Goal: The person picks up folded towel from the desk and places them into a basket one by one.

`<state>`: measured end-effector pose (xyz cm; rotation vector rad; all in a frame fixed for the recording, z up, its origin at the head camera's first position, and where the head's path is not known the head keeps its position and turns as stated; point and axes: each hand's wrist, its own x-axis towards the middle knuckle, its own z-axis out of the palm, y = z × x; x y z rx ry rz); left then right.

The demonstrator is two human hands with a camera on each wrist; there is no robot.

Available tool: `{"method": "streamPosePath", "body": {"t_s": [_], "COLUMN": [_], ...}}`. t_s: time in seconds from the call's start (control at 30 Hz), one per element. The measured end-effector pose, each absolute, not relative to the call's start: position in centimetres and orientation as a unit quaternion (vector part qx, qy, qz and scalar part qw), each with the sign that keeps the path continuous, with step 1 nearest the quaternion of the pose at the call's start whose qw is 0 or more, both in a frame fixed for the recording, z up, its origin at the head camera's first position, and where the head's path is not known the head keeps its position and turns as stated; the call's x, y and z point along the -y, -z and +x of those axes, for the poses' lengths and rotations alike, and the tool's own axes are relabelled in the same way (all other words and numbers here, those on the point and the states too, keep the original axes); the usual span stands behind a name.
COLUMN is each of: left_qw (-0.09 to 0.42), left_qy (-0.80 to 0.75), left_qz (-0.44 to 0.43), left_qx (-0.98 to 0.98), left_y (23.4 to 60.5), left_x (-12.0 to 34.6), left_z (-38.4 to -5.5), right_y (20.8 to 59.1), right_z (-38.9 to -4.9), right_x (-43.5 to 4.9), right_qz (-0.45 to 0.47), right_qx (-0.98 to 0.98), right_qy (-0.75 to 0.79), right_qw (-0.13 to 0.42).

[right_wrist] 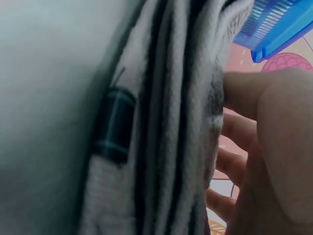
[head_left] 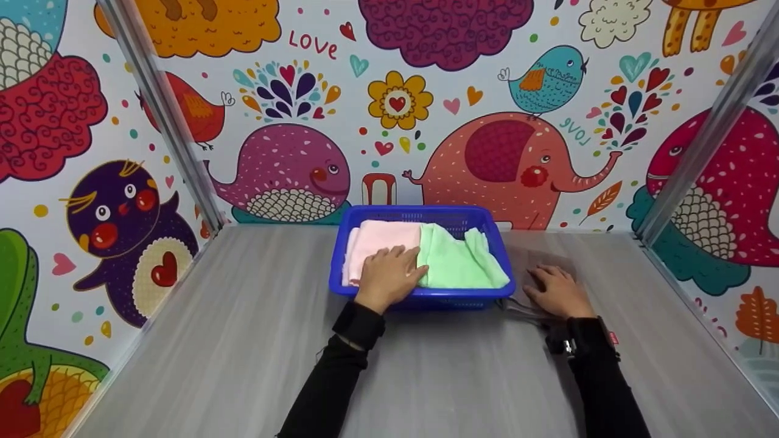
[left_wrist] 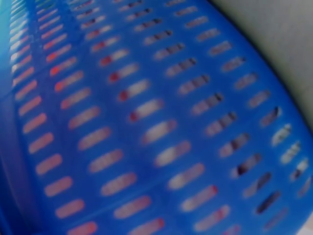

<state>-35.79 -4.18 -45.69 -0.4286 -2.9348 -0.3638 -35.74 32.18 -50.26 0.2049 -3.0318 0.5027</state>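
A blue plastic basket (head_left: 420, 292) holds a folded pink towel (head_left: 383, 234) on its left side and a folded light green towel (head_left: 456, 261) on its right. My left hand (head_left: 389, 277) rests on the pink towel, its fingertips near the border with the green one. Right of the basket, a folded grey-brown towel (right_wrist: 171, 122) lies on the table in several layers. My right hand (head_left: 560, 292) lies on top of it, fingers slightly bent. The left wrist view is filled by the slotted basket wall (left_wrist: 142, 122), and the left hand is hidden there.
The grey table (head_left: 255, 340) is enclosed by walls printed with cartoon animals (head_left: 499, 164). Metal corner posts (head_left: 164, 115) stand at the back left and back right. A dark label (right_wrist: 115, 125) sticks out from the folded towel's edge.
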Motion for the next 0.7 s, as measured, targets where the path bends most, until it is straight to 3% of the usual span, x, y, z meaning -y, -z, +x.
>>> {"method": "streamPosePath", "body": {"t_s": [0.43, 0.7], "left_qw": [0.081, 0.078], "left_qy": [0.132, 0.134], "left_qz": [-0.147, -0.145], "left_qx": [0.977, 0.977], "left_y": [45.5, 45.8], "left_x": [4.3, 4.4], "left_z": [-35.9, -35.7], "right_y": [49.2, 48.3], "right_z": [-31.4, -27.6], "right_x": [-32.9, -33.6], "right_qz": [0.086, 0.096], "right_qx": [0.987, 0.987], "right_qy": [-0.138, -0.127], "right_qw": [0.01, -0.031]}}
